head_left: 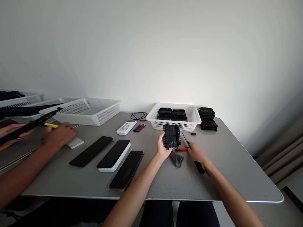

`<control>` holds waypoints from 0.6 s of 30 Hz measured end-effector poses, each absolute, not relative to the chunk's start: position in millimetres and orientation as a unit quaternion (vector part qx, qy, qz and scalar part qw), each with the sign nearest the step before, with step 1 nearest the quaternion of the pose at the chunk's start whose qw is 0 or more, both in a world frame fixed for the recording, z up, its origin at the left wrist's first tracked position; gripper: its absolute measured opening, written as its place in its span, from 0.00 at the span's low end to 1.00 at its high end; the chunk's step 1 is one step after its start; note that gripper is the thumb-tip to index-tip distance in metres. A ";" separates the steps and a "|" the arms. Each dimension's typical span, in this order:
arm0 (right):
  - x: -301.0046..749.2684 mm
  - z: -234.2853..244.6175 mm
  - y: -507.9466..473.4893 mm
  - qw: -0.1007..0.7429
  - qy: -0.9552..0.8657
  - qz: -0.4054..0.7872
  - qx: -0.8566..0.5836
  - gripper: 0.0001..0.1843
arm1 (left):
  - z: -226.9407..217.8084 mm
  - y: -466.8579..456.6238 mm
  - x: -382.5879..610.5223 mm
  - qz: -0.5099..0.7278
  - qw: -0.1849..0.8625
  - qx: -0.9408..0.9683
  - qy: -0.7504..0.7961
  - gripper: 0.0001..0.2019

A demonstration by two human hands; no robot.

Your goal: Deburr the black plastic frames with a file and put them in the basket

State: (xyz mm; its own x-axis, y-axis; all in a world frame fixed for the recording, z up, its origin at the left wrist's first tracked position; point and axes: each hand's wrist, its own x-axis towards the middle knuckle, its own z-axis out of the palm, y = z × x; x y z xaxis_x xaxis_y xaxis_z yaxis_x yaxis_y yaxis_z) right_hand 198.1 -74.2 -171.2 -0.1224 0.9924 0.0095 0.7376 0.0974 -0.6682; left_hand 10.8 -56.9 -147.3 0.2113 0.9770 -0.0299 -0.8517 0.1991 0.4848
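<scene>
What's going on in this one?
The left hand holds a black ribbed part before a white basket of similar pieces. The right hand is at a black-and-yellow tool handle, grip unclear. A stack of black pieces stands right of the basket. At left, another person's hand is near a long black strip.

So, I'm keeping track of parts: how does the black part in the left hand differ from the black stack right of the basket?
The black part is held up in the left hand; the black stack rests on the table. The black part shows its broad face; the black stack shows mostly layered edges. Both are black with toothed edges.
</scene>
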 end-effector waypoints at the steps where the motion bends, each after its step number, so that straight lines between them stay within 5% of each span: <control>1: 194.9 -173.6 -75.7 0.230 -0.704 0.252 -0.623 0.24 | -147.0 -57.4 11.0 0.607 0.755 0.182 0.171 0.20; 5: 185.0 -179.4 -81.3 0.202 -0.717 0.214 -0.632 0.29 | -144.4 -59.8 12.0 0.609 0.752 0.177 0.178 0.18; 18: 163.8 -181.0 -90.6 0.094 -0.733 0.061 -0.671 0.23 | -141.7 -61.6 12.5 0.601 0.752 0.194 0.188 0.19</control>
